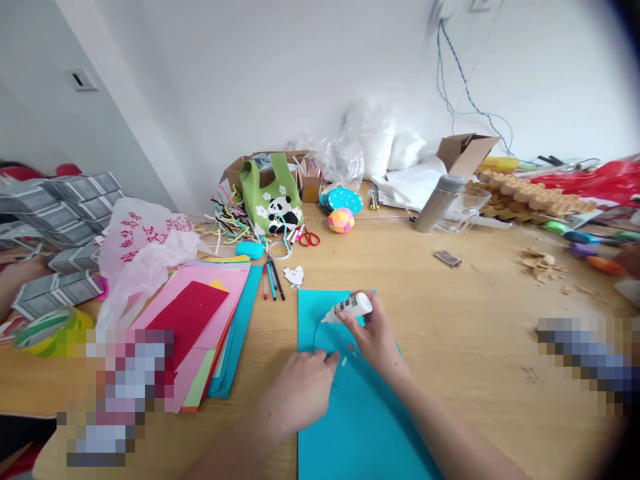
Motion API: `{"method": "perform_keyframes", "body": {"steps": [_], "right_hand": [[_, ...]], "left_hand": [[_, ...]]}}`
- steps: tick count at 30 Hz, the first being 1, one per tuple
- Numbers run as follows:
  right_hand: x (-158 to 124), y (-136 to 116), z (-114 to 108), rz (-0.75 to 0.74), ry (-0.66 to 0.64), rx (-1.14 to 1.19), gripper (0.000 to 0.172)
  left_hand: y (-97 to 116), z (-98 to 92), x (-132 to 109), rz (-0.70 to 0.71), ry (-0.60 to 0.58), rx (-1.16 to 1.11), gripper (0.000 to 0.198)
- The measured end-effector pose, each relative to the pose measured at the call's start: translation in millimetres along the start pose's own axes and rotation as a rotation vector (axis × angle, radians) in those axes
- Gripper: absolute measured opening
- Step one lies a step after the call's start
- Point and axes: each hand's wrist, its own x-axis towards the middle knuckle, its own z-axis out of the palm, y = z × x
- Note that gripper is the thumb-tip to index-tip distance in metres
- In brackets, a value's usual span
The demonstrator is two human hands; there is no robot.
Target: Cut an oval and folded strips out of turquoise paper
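Observation:
A sheet of bright blue paper [370, 427] lies on the wooden table before me, with a dark curved line and a few white spots on it. My right hand [375, 337] grips a white glue bottle [356, 305], tilted with its nozzle pointing down and left at the curved line. My left hand [307, 383] rests on the paper's left part, its fingers curled and the fingertips at the lower end of the line. Whatever those fingers may hold is hidden.
Coloured paper sheets [210, 313] are stacked left. Pens [272, 280], red scissors [309, 239] and a green panda bag [273, 200] sit beyond. A grey flask [440, 203] and egg trays [535, 193] stand back right. Another person's hand [17, 283] is at far left.

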Motion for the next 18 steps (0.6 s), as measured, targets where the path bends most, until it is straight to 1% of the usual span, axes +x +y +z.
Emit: {"method": "perform_keyframes", "body": {"steps": [4, 7, 10, 13, 15, 18], "right_hand": [[0.1, 3.2, 5.8, -0.044, -0.154, -0.192, 0.031], [2.6, 2.7, 7.9, -0.130, -0.174, -0.302, 0.028], [3.4, -0.7, 8.1, -0.197, -0.231, -0.437, 0.026], [3.0, -2.9, 7.3, -0.243, -0.246, -0.558, 0.028], [2.8, -2.2, 7.0, -0.273, -0.248, -0.598, 0.029], [3.6, 0.3, 7.4, -0.280, -0.288, -0.641, 0.027]], "left_hand": [[4.1, -2.7, 1.1, -0.020, -0.028, 0.025, 0.058], [5.4, -3.8, 1.0, -0.013, -0.023, 0.029, 0.057], [4.4, -3.8, 0.8, 0.007, -0.010, 0.038, 0.055], [3.3, -2.8, 0.6, 0.013, 0.006, 0.052, 0.053], [3.5, -2.1, 0.6, 0.013, 0.014, 0.064, 0.052], [4.7, -1.2, 1.1, 0.013, 0.010, 0.083, 0.051]]}}
